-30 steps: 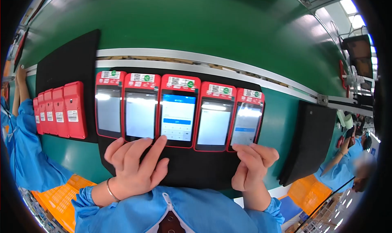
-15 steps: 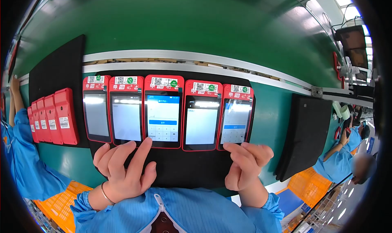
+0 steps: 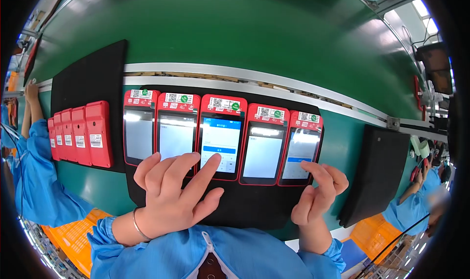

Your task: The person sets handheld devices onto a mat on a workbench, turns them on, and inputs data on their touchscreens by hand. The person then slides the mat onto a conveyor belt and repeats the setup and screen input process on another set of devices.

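Note:
Several red handheld devices lie face up in a row on a black mat [image 3: 215, 200]. My left hand [image 3: 178, 191], fingers spread, has its index fingertip at the keypad on the middle device [image 3: 220, 132], whose screen shows a blue bar. My right hand [image 3: 320, 191] holds nothing visible; its index fingertip is over the lower screen of the rightmost device [image 3: 301, 142], the other fingers bent. Between these two lies a device with a pale screen [image 3: 262, 156]. Two more, the leftmost device [image 3: 139, 137] and its neighbour [image 3: 176, 134], are left of the middle one.
Several red devices [image 3: 98, 132] lie face down on another black mat [image 3: 88, 78] at the left. Stacked dark mats [image 3: 374, 176] are at the right. A metal rail [image 3: 196, 81] crosses behind the row. People in blue sit at both sides, near orange crates [image 3: 78, 235].
My left index finger has moved up from the middle device's lower edge onto its keypad. My right index finger has moved up over the rightmost screen. The view has shifted.

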### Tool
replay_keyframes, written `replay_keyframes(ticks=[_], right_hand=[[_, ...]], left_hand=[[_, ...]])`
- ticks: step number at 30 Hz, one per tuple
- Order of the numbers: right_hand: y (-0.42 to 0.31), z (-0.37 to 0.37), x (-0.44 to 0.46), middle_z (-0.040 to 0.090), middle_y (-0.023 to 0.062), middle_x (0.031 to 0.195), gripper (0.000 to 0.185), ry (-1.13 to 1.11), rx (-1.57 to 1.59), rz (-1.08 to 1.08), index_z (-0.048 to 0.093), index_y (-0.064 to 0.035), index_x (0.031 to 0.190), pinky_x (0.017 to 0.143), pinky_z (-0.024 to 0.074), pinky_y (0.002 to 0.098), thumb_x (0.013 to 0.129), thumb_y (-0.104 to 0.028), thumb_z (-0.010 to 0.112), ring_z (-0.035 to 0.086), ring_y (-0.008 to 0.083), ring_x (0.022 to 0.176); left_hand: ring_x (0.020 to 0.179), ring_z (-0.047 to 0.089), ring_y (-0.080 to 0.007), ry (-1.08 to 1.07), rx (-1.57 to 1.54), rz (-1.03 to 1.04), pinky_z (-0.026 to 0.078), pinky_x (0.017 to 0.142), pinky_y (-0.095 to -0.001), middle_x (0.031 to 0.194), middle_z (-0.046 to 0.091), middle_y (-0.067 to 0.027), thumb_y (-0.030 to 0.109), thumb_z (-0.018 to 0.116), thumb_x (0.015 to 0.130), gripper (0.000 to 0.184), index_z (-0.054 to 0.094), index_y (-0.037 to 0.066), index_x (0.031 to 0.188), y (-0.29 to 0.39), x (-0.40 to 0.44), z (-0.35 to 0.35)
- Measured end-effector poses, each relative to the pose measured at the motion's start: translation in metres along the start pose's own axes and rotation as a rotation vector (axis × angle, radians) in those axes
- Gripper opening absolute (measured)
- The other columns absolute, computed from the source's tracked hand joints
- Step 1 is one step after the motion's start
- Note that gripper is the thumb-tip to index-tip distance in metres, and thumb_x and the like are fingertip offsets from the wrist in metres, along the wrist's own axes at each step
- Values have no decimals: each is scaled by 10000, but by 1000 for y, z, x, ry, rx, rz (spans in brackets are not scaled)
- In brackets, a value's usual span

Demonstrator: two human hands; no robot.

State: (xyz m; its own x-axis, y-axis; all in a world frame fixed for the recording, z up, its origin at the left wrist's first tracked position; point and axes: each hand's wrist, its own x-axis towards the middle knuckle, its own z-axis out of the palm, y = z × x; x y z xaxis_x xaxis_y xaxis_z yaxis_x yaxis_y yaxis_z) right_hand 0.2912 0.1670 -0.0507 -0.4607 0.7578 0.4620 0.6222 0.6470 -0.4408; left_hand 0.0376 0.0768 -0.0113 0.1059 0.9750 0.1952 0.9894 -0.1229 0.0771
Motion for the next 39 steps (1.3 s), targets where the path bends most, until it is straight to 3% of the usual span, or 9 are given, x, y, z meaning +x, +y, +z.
replay_keyframes(ticks=[16,18,26,28,39], right_hand=[[11,-8,29,686,103,1018,439,12,105,16,606,-6,1031,859,349,340,615,25,471,476,251,955],[14,-3,28,678,98,1030,442,-20,98,38,595,2,1047,867,349,342,625,29,468,476,252,961],[18,4,23,684,97,1029,424,1,127,-4,594,0,1051,877,332,356,643,14,480,494,249,967],[15,4,28,684,99,1029,416,-29,121,-15,594,0,1052,877,333,361,651,7,483,499,253,967],[14,5,26,675,109,1064,409,-60,79,1,582,-4,1071,888,344,356,678,-3,470,458,258,1004]], left_hand=[[1082,423,-293,0,-15,-49,281,999,-471,1148,510,-121,341,620,834,421,670,86,1164,2,17,-11],[1067,408,-247,48,4,-89,274,1000,-454,1133,529,-77,421,585,876,417,687,126,1153,1,20,-7],[1056,421,-263,17,6,-86,288,989,-461,1132,532,-92,394,613,855,408,686,116,1145,0,24,-2],[1083,422,-325,-3,-48,-98,295,986,-486,1135,504,-135,286,636,804,413,670,79,1160,0,24,-3],[1029,444,-274,35,-85,-112,304,958,-465,1120,521,-106,372,668,787,457,674,96,1152,-3,26,7]])
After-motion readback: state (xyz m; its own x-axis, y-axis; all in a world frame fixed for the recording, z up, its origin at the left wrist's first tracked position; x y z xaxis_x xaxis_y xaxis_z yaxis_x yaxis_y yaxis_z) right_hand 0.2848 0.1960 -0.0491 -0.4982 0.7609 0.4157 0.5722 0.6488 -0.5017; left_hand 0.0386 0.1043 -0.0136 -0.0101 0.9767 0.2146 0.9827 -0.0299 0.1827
